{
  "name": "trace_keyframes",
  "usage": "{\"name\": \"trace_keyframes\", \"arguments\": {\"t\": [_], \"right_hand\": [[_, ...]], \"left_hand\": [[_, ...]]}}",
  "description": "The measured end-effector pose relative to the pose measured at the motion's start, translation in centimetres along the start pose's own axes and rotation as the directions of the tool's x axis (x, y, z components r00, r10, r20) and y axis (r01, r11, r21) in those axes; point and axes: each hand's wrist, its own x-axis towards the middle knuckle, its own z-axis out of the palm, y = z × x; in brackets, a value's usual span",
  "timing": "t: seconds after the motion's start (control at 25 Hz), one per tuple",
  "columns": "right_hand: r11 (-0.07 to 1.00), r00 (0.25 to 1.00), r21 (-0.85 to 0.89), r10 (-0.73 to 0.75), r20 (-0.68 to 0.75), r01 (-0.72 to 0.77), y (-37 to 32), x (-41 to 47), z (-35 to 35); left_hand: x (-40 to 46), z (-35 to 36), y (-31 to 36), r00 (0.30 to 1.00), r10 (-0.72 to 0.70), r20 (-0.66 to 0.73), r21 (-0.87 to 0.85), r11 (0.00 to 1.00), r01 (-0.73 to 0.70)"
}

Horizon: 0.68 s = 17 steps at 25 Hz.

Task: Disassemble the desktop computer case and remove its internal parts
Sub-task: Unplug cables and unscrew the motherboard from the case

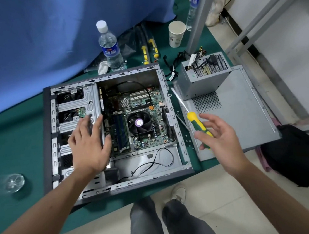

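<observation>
Left hand (88,141) lies flat on the case (45,137), right hand (221,137) loosely holds the screwdriver (199,124); probably next: unscrew the motherboard (141,106) at 12 o'clock.

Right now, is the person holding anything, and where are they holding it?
The right hand holds the screwdriver by its green and yellow handle, thumb and fingers loosely around it. The left hand holds nothing; it is spread over the computer case.

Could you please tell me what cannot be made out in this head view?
- Glass object at the left edge: motion-blurred.
- Drive cage in part: covered by the left hand.
- Screwdriver handle's end: behind the right hand.
- Motherboard markings: too small.
</observation>
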Motion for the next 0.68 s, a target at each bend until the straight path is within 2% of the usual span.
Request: {"name": "trace_keyframes", "arguments": {"t": [0.12,0.2,0.28,0.36,0.44,0.48,0.52,0.56,0.6,0.64,0.68], "right_hand": [[0.987,0.989,-0.072,-0.139,0.054,0.142,-3.0,-0.1,2.1],[0.972,0.981,-0.170,-0.141,0.133,0.163,-3.7,-0.1,3.8],[0.963,0.984,-0.235,-0.099,0.147,0.132,-3.6,-0.4,5.6],[0.996,0.995,-0.087,-0.007,0.097,0.016,-3.2,-1.0,7.5],[0.995,0.992,0.038,0.087,0.094,-0.091,-3.0,-1.6,9.7],[0.994,0.987,0.032,0.100,0.127,-0.105,-3.0,-1.8,11.0],[0.994,0.978,0.010,0.103,0.181,-0.106,-3.0,-2.0,12.4],[0.995,0.964,-0.019,0.102,0.248,-0.100,-3.1,-2.4,13.7],[0.994,0.944,-0.047,0.107,0.313,-0.097,-3.2,-2.8,15.1],[0.994,0.926,-0.080,0.104,0.363,-0.080,-3.3,-3.2,16.0],[0.991,0.922,-0.130,0.081,0.379,-0.034,-3.4,-3.4,16.3]], "left_hand": [[0.1,0.2,-0.1,1.000,-0.006,0.010,-0.017,1.000,0.007],[0.3,-0.1,-0.7,1.000,0.003,0.019,-0.046,0.999,-0.003],[0.5,-0.5,-1.2,0.998,0.050,0.033,-0.034,0.998,-0.049],[0.5,-1.3,-1.0,0.999,0.036,0.027,-0.131,0.991,-0.032],[-0.2,-2.4,0.5,1.000,-0.004,-0.011,-0.366,0.930,0.000],[-0.7,-3.0,1.6,1.000,-0.014,0.001,-0.501,0.865,0.012],[-1.1,-3.5,2.7,0.997,-0.009,0.076,-0.646,0.761,0.056],[-1.3,-4.1,3.8,0.979,0.006,0.206,-0.777,0.609,0.160],[-1.3,-4.8,4.5,0.937,0.015,0.350,-0.850,0.425,0.311],[-1.1,-5.2,4.7,0.894,-0.013,0.449,-0.851,0.301,0.432],[-0.9,-5.5,4.4,0.874,-0.069,0.480,-0.833,0.278,0.479]]}}
